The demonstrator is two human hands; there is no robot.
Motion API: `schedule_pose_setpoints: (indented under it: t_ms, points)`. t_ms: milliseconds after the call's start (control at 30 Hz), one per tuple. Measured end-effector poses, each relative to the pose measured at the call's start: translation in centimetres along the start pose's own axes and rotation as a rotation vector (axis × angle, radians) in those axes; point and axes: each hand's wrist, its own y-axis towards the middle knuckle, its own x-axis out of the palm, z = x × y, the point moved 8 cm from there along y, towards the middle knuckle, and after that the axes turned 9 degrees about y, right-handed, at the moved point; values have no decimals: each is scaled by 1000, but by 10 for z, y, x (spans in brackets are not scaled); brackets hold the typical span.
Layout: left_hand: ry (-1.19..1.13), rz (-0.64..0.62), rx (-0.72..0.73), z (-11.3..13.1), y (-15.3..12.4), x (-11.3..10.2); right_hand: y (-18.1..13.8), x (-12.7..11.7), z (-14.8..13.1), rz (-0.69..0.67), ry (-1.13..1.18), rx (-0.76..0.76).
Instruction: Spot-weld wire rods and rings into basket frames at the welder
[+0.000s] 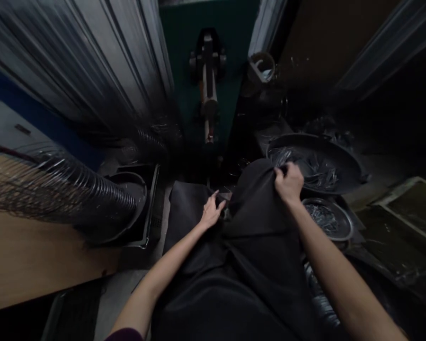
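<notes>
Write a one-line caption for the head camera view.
The right hand grips black fabric; the left hand touches its fold.

And here we go: the right hand (pixel 289 182) is up high, bunching a fold of black cloth (pixel 255 208) in its grip! The left hand (pixel 211 213) sits lower, fingertips (pixel 218 201) right at the cloth, which drapes down the person's front. Just beside that right hand, 2 round dark pans: a big pan (pixel 335 154) and a smaller pan (pixel 323 201) nearer in, both loaded with thin metal pieces. Over on the left, a long wire coil (pixel 92 187) stretches across a wooden table (pixel 28 251) toward a black tray (pixel 152 203). Far ahead, a machine (pixel 208 80) stands against a green wall (pixel 177 47), with corrugated metal sheeting (pixel 81 57) looming to its left!
</notes>
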Motion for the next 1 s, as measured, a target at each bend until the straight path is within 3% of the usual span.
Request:
schedule_pose_setpoints:
  t_ms: [100, 167, 267, 300, 367, 467, 533, 633, 733, 800, 900, 1000]
  points:
    - [86, 187, 61, 24, 12, -22, 31, -3, 5, 91, -140, 72]
    - [215, 114, 160, 40, 15, -13, 20, 13, -12, -26, -187, -42]
    - [454, -326, 288, 32, -11, 45, -65, 55, -39, -385, -321, -341]
    - [520, -474, 292, 19, -28, 65, -106, 67, -41, -497, -374, -409]
    - [613, -656, 259, -13, -66, 91, -188, 86, -36, -703, -446, -507]
    - [688, -687, 230, -45, -109, 97, -272, 95, -32, -794, -386, -547]
    - [683, -630, 223, -47, -121, 85, -291, 97, -35, -808, -328, -537]
    - [620, -479, 244, -28, -102, 46, -269, 98, -44, -793, -264, -488]
    - [657, -115, 230, -12, -42, -24, -209, 99, -63, -696, -185, -468]
    - [756, 48, 131, -20, 0, -64, -165, 100, -73, -612, -176, -484]
    - [889, -7, 32, -43, 45, -79, -118, 103, -63, -505, -275, -480]
    - [913, -33, 64, -51, 61, -81, -104, 103, -32, -446, -363, -424]
